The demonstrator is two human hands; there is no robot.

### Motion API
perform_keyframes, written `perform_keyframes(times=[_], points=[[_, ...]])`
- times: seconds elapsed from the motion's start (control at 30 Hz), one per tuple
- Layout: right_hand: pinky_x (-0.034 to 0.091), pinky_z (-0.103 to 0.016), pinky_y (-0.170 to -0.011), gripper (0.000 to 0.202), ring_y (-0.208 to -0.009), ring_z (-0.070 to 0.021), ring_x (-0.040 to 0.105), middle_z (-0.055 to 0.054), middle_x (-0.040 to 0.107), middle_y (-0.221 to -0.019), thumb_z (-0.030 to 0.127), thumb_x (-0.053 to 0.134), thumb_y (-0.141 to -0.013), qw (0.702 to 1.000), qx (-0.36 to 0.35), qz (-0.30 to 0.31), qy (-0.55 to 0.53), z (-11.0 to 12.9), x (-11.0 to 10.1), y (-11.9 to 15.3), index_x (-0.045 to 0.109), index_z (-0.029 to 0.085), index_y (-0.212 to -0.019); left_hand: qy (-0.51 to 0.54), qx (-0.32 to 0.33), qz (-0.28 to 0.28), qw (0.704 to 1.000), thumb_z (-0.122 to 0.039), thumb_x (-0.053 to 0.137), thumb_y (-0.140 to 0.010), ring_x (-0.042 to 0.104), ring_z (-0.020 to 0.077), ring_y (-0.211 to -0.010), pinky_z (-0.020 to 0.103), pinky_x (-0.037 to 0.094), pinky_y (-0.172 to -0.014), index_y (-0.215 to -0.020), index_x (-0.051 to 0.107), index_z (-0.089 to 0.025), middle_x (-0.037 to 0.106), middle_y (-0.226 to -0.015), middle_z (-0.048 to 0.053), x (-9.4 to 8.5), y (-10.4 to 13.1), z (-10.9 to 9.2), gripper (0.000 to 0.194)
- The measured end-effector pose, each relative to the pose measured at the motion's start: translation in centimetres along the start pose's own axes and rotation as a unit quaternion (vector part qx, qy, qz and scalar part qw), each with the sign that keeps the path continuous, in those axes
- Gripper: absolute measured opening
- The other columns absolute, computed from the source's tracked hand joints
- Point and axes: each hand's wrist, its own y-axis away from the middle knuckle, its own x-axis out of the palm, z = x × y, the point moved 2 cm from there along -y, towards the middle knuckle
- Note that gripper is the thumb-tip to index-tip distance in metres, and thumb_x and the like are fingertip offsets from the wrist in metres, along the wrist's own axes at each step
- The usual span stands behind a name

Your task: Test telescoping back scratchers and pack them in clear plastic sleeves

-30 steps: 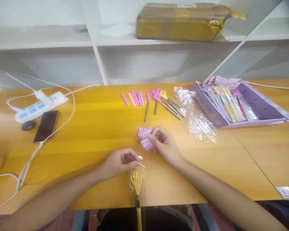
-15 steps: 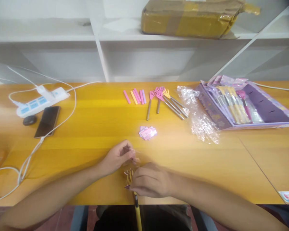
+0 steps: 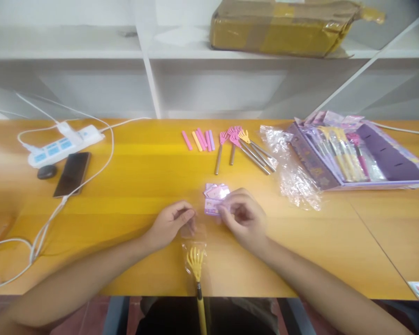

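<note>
A yellow back scratcher, its claw in a clear plastic bag, lies at the table's front edge with its handle hanging over. My left hand is closed above the claw, pinching what looks like the bag's open end; the thin film is hard to see. To the right, my right hand pinches a small pink-purple card between thumb and fingers. That card is just in front of a small pile of similar cards, partly overlapping it in view.
Pink and yellow scratcher heads on metal rods lie at the back, beside several coloured tubes. Crumpled plastic bags and a purple box of bagged scratchers are right. A phone, power strip and cables occupy the left.
My right hand has moved from the scratcher's claw up and right to the card pile, uncovering the claw, and now holds a card out in front. My left hand has barely moved.
</note>
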Motion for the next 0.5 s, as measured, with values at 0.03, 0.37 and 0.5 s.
perform_keyframes(times=[0.03, 0.37, 0.5], points=[[0.049, -0.027, -0.056, 0.014, -0.066, -0.0109, 0.062, -0.002, 0.059, -0.093, 0.011, 0.069, -0.096, 1.0, 0.02, 0.002, -0.019, -0.2, 0.2, 0.1, 0.064, 0.024, -0.1, 0.008, -0.001, 0.0, 1.0, -0.049, 0.067, -0.101, 0.071, 0.0152, -0.074, 0.029, 0.061, -0.07, -0.099, 0.064, -0.016, 0.067, -0.084, 0.002, -0.1, 0.0, 0.0, 0.034], [0.051, -0.033, -0.073, 0.013, -0.082, -0.0173, 0.061, -0.003, 0.065, -0.088, 0.013, 0.068, -0.096, 0.995, -0.007, 0.083, 0.055, -0.6, 1.0, 0.8, 0.062, 0.024, -0.093, 0.038, 0.014, -0.001, 0.999, -0.041, 0.077, -0.095, 0.069, 0.0128, -0.075, 0.027, 0.058, -0.073, -0.105, 0.06, -0.017, 0.068, -0.087, 0.001, -0.1, -0.5, 0.1, 0.031], [0.048, -0.03, -0.064, 0.009, -0.075, -0.0153, 0.059, -0.004, 0.065, -0.092, 0.019, 0.068, -0.099, 0.995, 0.033, 0.086, 0.031, -1.3, 0.9, 1.1, 0.063, 0.024, -0.094, 0.082, 0.006, -0.013, 0.997, -0.04, 0.079, -0.094, 0.071, 0.0135, -0.075, 0.029, 0.059, -0.074, -0.105, 0.06, -0.018, 0.067, -0.091, 0.001, -0.2, -0.6, 0.1, 0.032]])
